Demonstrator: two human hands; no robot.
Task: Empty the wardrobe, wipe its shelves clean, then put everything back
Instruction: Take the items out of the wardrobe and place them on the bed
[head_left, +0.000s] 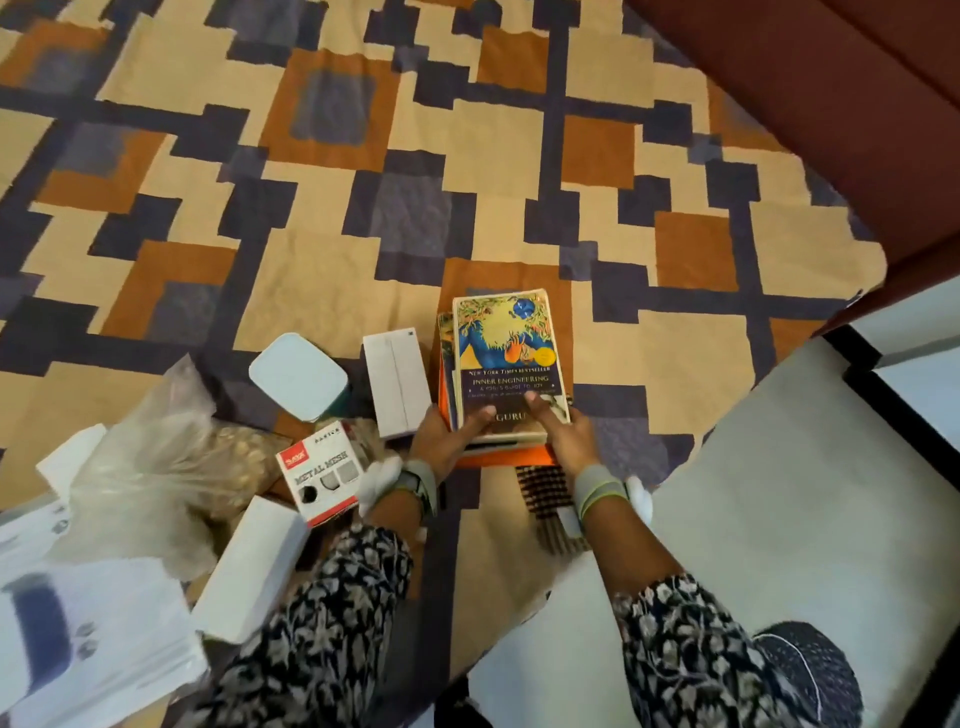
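Note:
A stack of books (506, 358) sits on the patterned carpet (322, 218), topped by a paperback with a blue and yellow cover. Under it lie an orange book and others, mostly hidden. My left hand (445, 437) grips the stack's near left edge, thumb on the top cover. My right hand (563, 434) grips the near right corner, fingers spread over the cover. Both wrists wear grey bands. The wardrobe itself is not in view.
Left of the books stand a white box (397, 382), a pale lidded container (298, 376), a red and white "Metal Mesh" box (324, 480), a clear plastic bag (156, 467), another white box (254, 566) and papers (78, 623). A maroon sofa (831, 104) is at right. White floor (779, 493) borders the carpet.

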